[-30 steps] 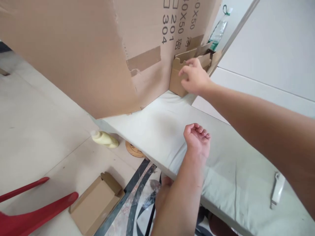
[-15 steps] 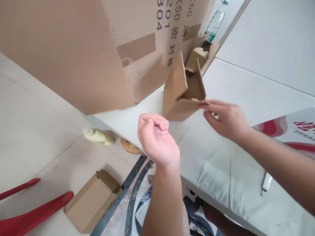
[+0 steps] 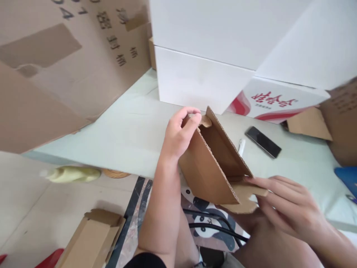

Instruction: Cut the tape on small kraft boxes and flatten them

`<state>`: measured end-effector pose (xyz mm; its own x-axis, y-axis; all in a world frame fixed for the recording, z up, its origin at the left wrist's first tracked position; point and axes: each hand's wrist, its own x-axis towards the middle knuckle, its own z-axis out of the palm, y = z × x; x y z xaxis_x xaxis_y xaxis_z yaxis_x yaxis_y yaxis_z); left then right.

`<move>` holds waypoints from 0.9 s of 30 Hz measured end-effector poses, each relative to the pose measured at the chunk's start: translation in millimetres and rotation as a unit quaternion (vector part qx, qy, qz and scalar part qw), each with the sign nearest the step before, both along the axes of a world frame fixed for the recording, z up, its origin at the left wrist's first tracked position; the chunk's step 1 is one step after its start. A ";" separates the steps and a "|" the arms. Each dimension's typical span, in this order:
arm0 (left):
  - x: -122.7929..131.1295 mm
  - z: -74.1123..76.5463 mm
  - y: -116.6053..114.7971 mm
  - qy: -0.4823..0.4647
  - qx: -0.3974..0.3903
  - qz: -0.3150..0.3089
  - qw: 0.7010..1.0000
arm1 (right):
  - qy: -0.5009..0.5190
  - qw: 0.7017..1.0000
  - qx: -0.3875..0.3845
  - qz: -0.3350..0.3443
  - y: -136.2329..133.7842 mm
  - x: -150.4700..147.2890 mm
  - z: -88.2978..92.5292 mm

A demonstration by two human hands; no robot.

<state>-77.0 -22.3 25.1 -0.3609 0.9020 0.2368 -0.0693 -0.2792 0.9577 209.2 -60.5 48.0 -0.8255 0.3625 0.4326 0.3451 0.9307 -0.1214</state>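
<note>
Half-folded cardboard box point(image 3: 208, 175) held over surface point(image 3: 134, 130) edge.
Grip: left hand point(image 3: 178, 137) fingers clamp top flap, right hand point(image 3: 290, 208) fingers pinch bottom flap; opposite grips likely keep panels spread.

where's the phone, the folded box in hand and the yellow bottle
phone point(image 3: 263, 142), head view, middle of its dark screen
folded box point(image 3: 208, 175), head view, outer side panel
yellow bottle point(image 3: 73, 174), head view, its body
</note>
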 end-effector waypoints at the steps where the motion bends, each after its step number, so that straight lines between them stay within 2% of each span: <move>1: 9.3 0.2 4.8 0.020 -0.010 -0.009 1.000 | 0.009 1.000 -0.010 -0.019 -1.6 3.6 -1.9; 3: 23.3 -2.9 13.6 0.029 -0.003 0.023 0.999 | 0.035 0.998 -0.020 -0.054 -3.3 7.8 -7.4; 5: 30.2 -9.5 20.9 -0.005 0.017 0.055 0.998 | 0.058 0.993 -0.017 -0.102 -3.0 9.2 -14.2; 8: 32.1 -20.0 29.0 -0.041 0.029 0.039 0.998 | 0.077 0.978 -0.006 -0.196 2.5 7.1 -25.2; 11: 34.1 -26.9 36.0 -0.005 0.034 0.029 0.999 | 0.097 0.964 -0.001 -0.247 12.5 0.9 -37.4; 14: 40.1 -33.7 44.2 0.058 0.048 0.055 0.996 | 0.199 0.953 -0.001 -0.230 20.7 -5.7 -54.8; 16: 44.5 -39.7 49.5 0.106 0.053 0.081 0.990 | 0.302 0.926 0.007 -0.225 23.1 -7.7 -69.8; 18: 48.2 -45.9 53.5 0.141 0.043 0.091 0.985 | 0.363 0.900 -0.005 -0.240 23.9 -6.6 -84.3; 20: 50.7 -51.3 56.2 0.162 0.026 0.091 0.982 | 0.374 0.895 -0.043 -0.240 24.3 -2.6 -94.4; 22: 52.1 -55.3 57.9 0.171 0.011 0.088 0.981 | 0.369 0.902 -0.071 -0.213 25.2 3.2 -98.1; 25: 52.8 -59.1 59.8 0.158 -0.011 0.082 0.984 | 0.353 0.912 -0.092 -0.190 26.2 10.6 -95.4; 27: 53.3 -60.1 60.9 0.139 -0.027 0.081 0.987 | 0.345 0.908 -0.133 -0.198 25.6 12.9 -93.6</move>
